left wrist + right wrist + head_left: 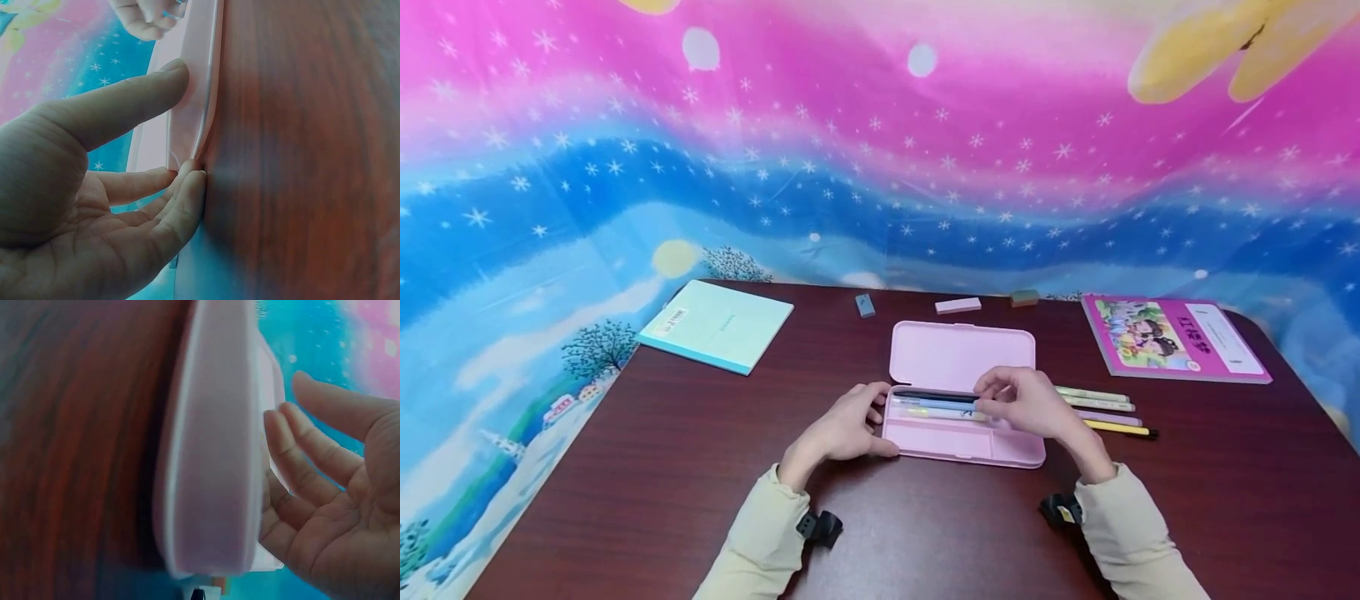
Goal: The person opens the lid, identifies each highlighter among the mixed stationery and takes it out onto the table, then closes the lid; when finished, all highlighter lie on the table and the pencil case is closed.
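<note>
The pink pencil case sits open on the table, between the two hands, its lid folded back on the far side. In its rear compartment lie a black pen, a blue pen and a white pen with a yellow part. The left hand grips the case's left end, thumb against the near wall and fingers bent at the end. The right hand is over the right part, fingers loosely bent; its own wrist view shows a gap between thumb and fingertips and no pen there, though what lies beneath the hand is hidden. My guess is that if the left hand eased off, a nudge from the right could slide or twist the case. A fingertip catching the black pen's end could tip it over the divider or across its neighbours, and a pen lying crossed could keep the lid from shutting flat. Just right of the case, two pale green pens, a lilac pen and a yellow pen lie near the right wrist, where a careless sweep might roll them away
</note>
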Demonstrator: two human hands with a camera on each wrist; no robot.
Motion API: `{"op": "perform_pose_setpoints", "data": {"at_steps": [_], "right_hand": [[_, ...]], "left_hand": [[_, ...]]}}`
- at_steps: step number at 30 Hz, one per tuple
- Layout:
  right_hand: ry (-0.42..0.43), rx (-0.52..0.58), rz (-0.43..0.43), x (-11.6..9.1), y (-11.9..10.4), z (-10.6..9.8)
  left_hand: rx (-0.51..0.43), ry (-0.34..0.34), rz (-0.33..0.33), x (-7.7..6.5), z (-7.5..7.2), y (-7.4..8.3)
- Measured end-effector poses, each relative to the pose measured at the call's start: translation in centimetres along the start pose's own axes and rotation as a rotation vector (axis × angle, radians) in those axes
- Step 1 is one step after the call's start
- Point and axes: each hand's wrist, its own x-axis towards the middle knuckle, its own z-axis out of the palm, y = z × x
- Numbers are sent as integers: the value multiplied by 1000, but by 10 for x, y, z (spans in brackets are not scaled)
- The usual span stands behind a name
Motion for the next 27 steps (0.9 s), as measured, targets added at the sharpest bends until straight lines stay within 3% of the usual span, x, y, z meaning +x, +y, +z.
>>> {"op": "perform_pose_setpoints", "data": {"at_steps": [8,15,27], "right_hand": [[-31,-80,24,-3,6,-3],[-64,-144,-20,-2,4,1],[-39,-194,99,-2,-4,8]], "left_hand": [[-4,10,-3,-1,1,-2],[-7,16,0,0,1,0],[2,13,1,1,0,1]]}}
